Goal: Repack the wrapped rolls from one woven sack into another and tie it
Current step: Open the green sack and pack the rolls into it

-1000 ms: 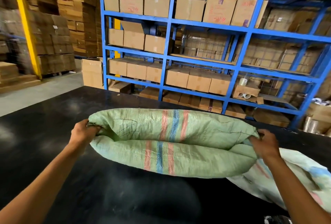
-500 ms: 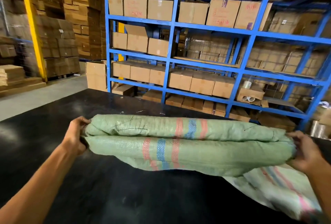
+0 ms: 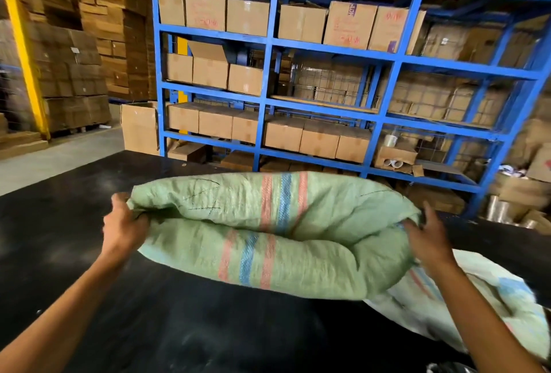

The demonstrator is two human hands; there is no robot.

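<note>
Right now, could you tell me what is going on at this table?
A person stands at the black table and grips a green woven sack by its two ends, the left hand at one end and the right hand at the other. The sack is folded lengthwise. A second, paler woven sack lies partly beneath it on the right. No rolls are visible.

blue rack (image 3: 269,44) | cardboard boxes (image 3: 301,26) | yellow post (image 3: 22,44) | black table (image 3: 74,253)
</note>
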